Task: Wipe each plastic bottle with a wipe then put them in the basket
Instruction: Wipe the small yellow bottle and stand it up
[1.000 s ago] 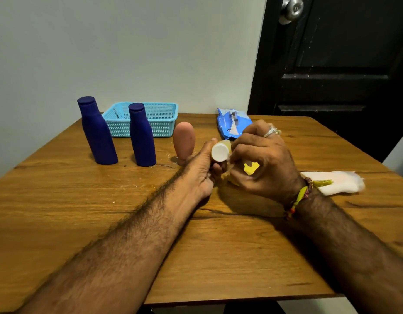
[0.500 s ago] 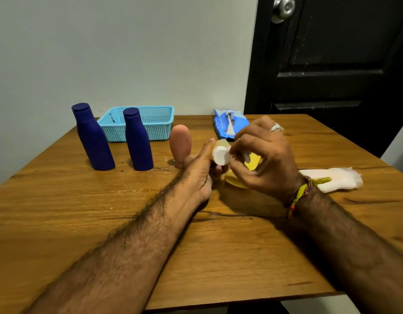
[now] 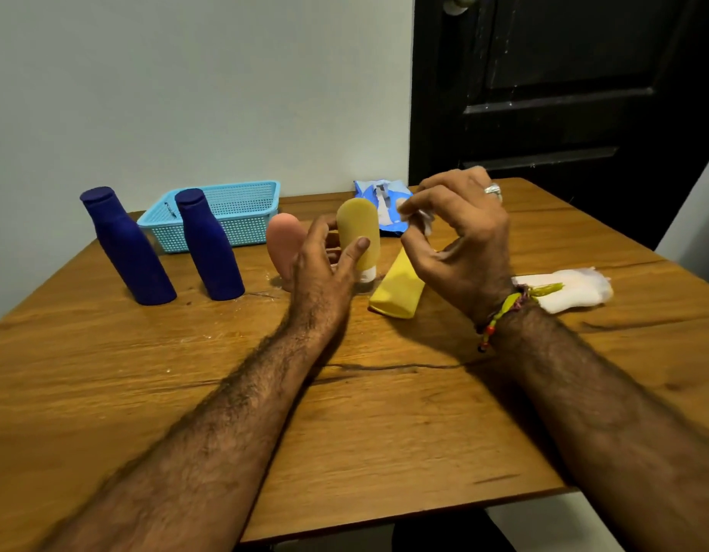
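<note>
My left hand point(image 3: 321, 272) holds a small mustard-coloured bottle point(image 3: 359, 225) upright, white cap down, just above the table; my thumb lies across its front. My right hand point(image 3: 464, 241) hovers a little to the right and pinches a small white wipe point(image 3: 423, 221) between thumb and fingertips, apart from the bottle. A brighter yellow bottle point(image 3: 398, 288) lies on its side under my right hand. A pink bottle point(image 3: 283, 241) stands behind my left hand. Two dark blue bottles point(image 3: 126, 249) point(image 3: 207, 249) stand at the left in front of the light blue basket point(image 3: 241, 205), which looks empty.
A blue wipe packet point(image 3: 378, 193) lies at the back of the wooden table point(image 3: 384, 412), partly behind my hands. A crumpled white wipe or cloth point(image 3: 564, 288) lies near the right edge. A black door stands behind on the right.
The mustard bottle has turned from cap-towards-me to upright with the cap down. My right hand has lifted off it and moved right with the wipe.
</note>
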